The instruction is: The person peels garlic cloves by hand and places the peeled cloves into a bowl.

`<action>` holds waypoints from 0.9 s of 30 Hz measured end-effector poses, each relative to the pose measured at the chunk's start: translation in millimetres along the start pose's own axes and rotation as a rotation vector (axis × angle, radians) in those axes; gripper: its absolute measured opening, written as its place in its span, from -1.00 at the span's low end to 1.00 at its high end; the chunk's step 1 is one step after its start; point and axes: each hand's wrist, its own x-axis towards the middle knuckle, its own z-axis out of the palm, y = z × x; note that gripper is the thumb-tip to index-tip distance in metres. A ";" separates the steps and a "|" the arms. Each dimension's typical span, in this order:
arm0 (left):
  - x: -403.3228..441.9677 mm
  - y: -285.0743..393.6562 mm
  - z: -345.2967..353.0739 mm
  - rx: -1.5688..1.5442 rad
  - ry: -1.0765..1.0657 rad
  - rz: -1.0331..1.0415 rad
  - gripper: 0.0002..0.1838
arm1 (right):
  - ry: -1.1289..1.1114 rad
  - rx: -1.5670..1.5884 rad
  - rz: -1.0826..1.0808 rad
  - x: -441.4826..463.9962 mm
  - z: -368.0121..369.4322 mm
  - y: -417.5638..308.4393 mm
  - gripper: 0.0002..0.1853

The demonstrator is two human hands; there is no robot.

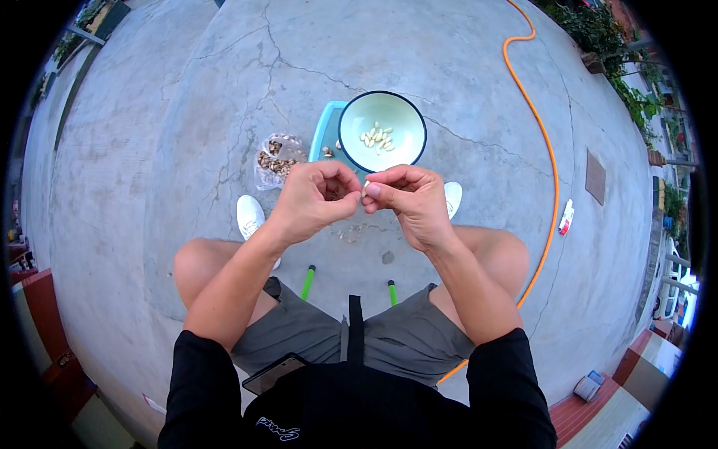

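Note:
A pale garlic clove (pixel 366 188) is pinched between the thumb and fingers of my right hand (pixel 410 200). My left hand (pixel 320 196) is closed too, its thumb and forefinger pressed together on the clove's left side; any skin between those fingertips is too small to make out. Just beyond my hands, an enamel bowl (pixel 402 118) with a dark rim holds several peeled cloves (pixel 377 138). It stands on a turquoise stool (pixel 320 133), where a few unpeeled cloves (pixel 327 152) lie at the left. A clear plastic bag (pixel 266 178) of unpeeled garlic (pixel 275 161) is on the ground left of the stool.
An orange hose (pixel 550 142) runs along the right over cracked concrete (pixel 202 112). A red and white packet (pixel 566 218) lies beyond it. Scraps of skin (pixel 350 233) lie between my white shoes (pixel 250 215). A phone (pixel 275 373) rests on my lap.

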 end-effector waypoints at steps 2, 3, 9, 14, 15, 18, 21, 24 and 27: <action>0.6 -0.2 -0.3 -0.009 -0.006 -0.002 -0.94 | -0.009 0.002 0.000 -1.2 1.1 -1.9 -0.89; 0.9 0.1 -0.4 -0.018 -0.011 -0.005 -0.94 | -0.018 0.003 0.001 -1.9 1.6 -2.9 -0.89; 5.3 -5.6 -1.3 -0.158 0.001 -0.034 -0.96 | -0.074 -0.030 -0.003 -2.8 -0.5 -3.7 -0.86; 8.0 -4.3 -4.3 -0.274 -0.027 -0.095 -0.96 | -0.047 -0.002 -0.028 0.9 -0.9 -7.0 -0.89; 8.5 -5.0 -5.1 -0.316 -0.039 -0.131 -0.95 | -0.030 0.004 -0.021 1.3 -0.3 -8.8 -0.90; 10.5 -10.2 -7.7 -0.366 -0.106 -0.226 -0.91 | -0.069 -0.063 -0.002 2.6 -5.6 -4.6 -0.90; 8.5 -9.5 -2.4 -0.210 -0.137 -0.217 -0.87 | -0.057 -0.095 0.012 1.6 -6.4 -0.7 -0.89; 5.1 -6.6 1.0 -0.158 -0.149 -0.168 -0.86 | -0.047 -0.133 0.020 0.6 -4.5 -1.4 -0.88; 4.7 -6.9 -1.8 -0.206 -0.158 -0.181 -0.87 | -0.060 -0.163 0.020 -0.1 -6.7 -0.7 -0.86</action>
